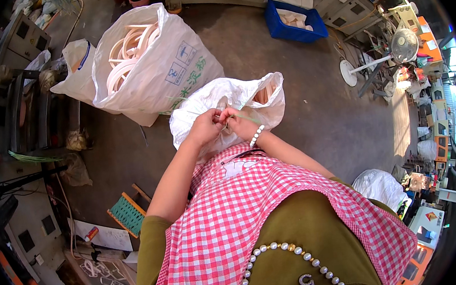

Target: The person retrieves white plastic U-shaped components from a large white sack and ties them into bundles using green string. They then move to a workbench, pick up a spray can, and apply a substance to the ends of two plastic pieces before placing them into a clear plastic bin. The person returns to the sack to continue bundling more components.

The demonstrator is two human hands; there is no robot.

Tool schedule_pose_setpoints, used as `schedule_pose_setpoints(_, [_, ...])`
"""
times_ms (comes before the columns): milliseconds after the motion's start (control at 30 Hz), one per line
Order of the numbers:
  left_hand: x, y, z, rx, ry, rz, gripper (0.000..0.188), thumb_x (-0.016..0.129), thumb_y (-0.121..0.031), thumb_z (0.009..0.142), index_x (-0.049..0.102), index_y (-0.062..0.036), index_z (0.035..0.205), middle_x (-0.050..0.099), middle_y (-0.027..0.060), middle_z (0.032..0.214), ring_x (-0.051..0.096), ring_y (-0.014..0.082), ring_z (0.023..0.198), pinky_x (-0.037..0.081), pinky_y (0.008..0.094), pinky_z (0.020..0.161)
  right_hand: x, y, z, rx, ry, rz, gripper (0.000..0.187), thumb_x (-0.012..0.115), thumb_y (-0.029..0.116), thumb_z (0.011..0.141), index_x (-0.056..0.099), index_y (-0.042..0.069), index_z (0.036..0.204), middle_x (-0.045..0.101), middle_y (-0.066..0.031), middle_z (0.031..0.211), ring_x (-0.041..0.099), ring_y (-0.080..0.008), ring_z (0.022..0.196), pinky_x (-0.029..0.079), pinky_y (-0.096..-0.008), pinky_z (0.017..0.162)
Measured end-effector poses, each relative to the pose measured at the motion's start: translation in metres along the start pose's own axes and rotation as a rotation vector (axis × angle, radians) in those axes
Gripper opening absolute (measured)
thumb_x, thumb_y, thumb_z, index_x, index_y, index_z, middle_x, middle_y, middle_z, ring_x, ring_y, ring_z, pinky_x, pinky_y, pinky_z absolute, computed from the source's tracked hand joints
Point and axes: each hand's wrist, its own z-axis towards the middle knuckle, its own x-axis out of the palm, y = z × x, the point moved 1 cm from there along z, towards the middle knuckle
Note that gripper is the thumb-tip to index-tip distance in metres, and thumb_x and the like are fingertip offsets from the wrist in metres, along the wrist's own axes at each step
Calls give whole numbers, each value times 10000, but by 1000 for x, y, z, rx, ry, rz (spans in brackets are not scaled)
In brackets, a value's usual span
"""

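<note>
A white woven sack [195, 113] stands right in front of me, its top gathered under my hands. My left hand [205, 127] and my right hand [240, 125] meet there, fingers pinched together. A thin green strip of tie [249, 119] runs out over the back of my right hand, which grips it. What the left fingertips pinch is too small to make out. On the sack's right side, an opening shows light brown pieces [265, 93] inside.
A larger white sack [190, 53] full of pale curved strips [132, 50] stands beyond to the left. A blue crate [296, 25] with pale pieces lies at the far right, near a standing fan [404, 45]. A green woven stool [128, 213] sits at left, below dark racks [22, 114].
</note>
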Motion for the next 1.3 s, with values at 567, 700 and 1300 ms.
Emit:
schedule_pose_setpoints(567, [12, 7, 5, -219, -191, -512, 250, 615, 48, 756, 556, 14, 996, 608, 30, 772, 552, 89, 609, 429, 199, 515, 9, 0, 2, -445, -85, -432, 262, 525, 38, 808, 602, 133, 1040, 588, -104, 899, 577, -303, 850, 469, -353, 731])
schedule_pose_setpoints(700, [11, 11, 6, -218, -162, -573, 271, 619, 44, 761, 546, 15, 1020, 607, 32, 778, 552, 88, 625, 437, 198, 540, 9, -2, 0, -218, -60, -254, 243, 559, 79, 824, 632, 91, 1055, 609, -76, 942, 591, -206, 856, 458, -274, 786])
schedule_pose_setpoints(1300, [10, 10, 16, -191, 10, -429, 437, 683, 29, 727, 446, -7, 1092, 619, 63, 816, 574, 113, 654, 453, 220, 544, 6, -59, 22, 307, -57, 695, 119, 556, 88, 866, 634, 14, 916, 550, 21, 678, 462, -77, 552, 373, -223, 499])
